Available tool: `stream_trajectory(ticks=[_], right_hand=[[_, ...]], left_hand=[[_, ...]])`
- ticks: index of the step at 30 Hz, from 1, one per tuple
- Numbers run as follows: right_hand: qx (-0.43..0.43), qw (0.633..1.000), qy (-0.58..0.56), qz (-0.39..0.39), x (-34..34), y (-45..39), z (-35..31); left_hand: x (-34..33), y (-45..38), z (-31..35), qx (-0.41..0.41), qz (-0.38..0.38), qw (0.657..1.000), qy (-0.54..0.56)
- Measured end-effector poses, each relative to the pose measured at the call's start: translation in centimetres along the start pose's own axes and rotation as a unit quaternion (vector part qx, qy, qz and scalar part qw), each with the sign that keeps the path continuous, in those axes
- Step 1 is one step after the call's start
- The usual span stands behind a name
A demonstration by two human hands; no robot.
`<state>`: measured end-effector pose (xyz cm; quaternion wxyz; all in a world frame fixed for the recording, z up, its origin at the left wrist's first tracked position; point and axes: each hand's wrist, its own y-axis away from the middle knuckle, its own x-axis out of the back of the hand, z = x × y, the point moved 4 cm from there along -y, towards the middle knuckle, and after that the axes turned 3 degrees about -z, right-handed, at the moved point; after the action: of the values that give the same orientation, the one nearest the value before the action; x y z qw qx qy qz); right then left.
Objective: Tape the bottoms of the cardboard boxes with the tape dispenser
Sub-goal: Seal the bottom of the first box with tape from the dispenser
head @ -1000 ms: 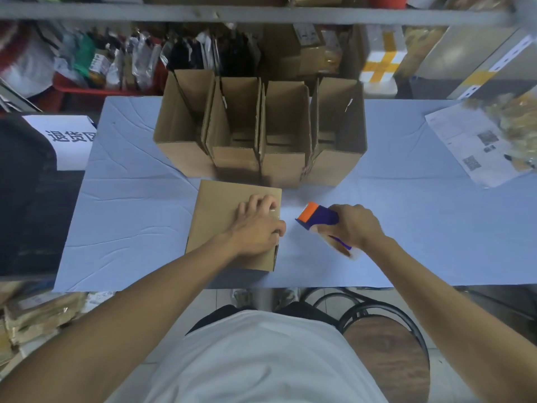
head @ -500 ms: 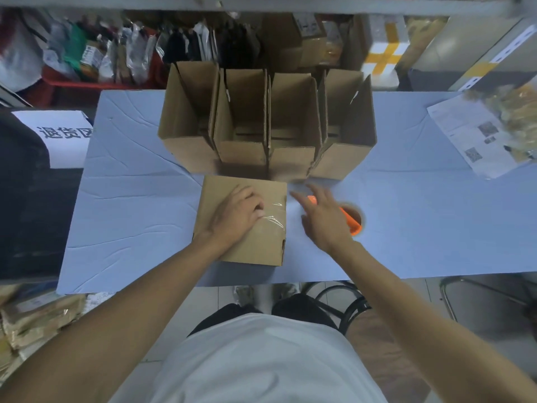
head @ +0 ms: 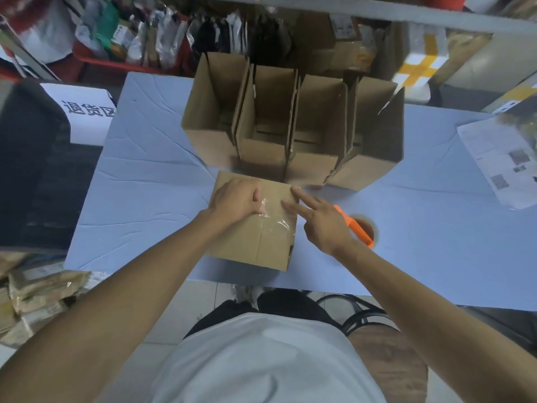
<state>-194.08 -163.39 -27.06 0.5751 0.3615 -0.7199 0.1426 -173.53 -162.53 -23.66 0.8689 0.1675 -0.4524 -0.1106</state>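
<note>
Printed sheet (head: pixel 500 158), white sign (head: pixel 87 112)

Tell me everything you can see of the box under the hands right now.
The box is plain brown cardboard, lying on the blue table with its closed flaps facing up, just in front of a row of four open boxes. A seam runs down the middle of the top face, and clear, wrinkled tape crosses it. The left hand rests on the top; the right hand touches the right edge with straight fingers. The tape dispenser lies beside it, apart.
</note>
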Motion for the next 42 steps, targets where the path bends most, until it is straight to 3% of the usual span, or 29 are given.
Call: stream_trajectory(ticks=[5, 9, 12, 14, 18, 23, 26, 28, 30, 32, 33, 36, 39, 42], right_hand=[[0.049, 0.997, 0.05, -0.008, 1.2, -0.9, 0.2], [0.091, 0.993, 0.028, -0.063, 1.7, -3.7, 0.0], [0.134, 0.986, -0.001, -0.099, 1.2, -5.0, -1.5], [0.146, 0.984, -0.016, -0.101, 0.8, -5.2, -2.4], [0.134, 0.981, -0.102, -0.091, 0.2, -4.2, -3.4], [0.091, 0.986, -0.104, -0.094, -0.9, -3.3, -5.8], [0.067, 0.989, -0.08, -0.104, -0.1, -2.9, -6.8], [0.058, 0.992, -0.077, -0.085, 1.7, -2.7, -7.7], [0.069, 0.995, -0.068, -0.015, 4.3, -2.4, -8.5], [0.081, 0.993, -0.051, 0.075, 6.5, -2.1, -9.0], [0.073, 0.993, -0.052, 0.082, 7.0, -2.2, -9.1], [0.03, 0.987, -0.154, -0.033, 6.2, -3.0, -9.3], [-0.026, 0.935, -0.342, -0.092, 5.9, -3.9, -9.2], [-0.049, 0.915, -0.362, -0.171, 5.2, -4.1, -8.5]], left_hand=[[1.0, -0.5, 1.7, 0.07, -0.047, 0.994, -0.066], [-1.5, 2.2, 2.7, 0.001, 0.015, 0.985, -0.17], [-4.1, 5.3, 2.0, 0.011, 0.104, 0.984, -0.145], [-5.3, 6.3, 0.7, 0.036, 0.112, 0.981, -0.155], [-7.9, 8.1, -1.8, 0.066, 0.036, 0.978, -0.194], [-7.5, 8.1, -2.7, 0.153, 0.071, 0.965, -0.202], [-6.5, 8.1, -2.3, 0.164, 0.063, 0.964, -0.199], [-4.5, 8.9, -2.1, 0.139, 0.075, 0.969, -0.19], [-1.8, 9.9, -1.9, 0.069, 0.088, 0.984, -0.142], [1.0, 10.8, -1.8, -0.005, 0.071, 0.995, -0.07], [1.9, 10.9, -1.9, -0.016, 0.043, 0.998, -0.043], [3.2, 10.1, -1.9, -0.002, -0.025, 1.0, -0.018], [3.9, 9.1, -1.8, -0.006, -0.025, 1.0, -0.016], [3.9, 8.9, -2.5, -0.004, -0.033, 0.999, 0.033]])
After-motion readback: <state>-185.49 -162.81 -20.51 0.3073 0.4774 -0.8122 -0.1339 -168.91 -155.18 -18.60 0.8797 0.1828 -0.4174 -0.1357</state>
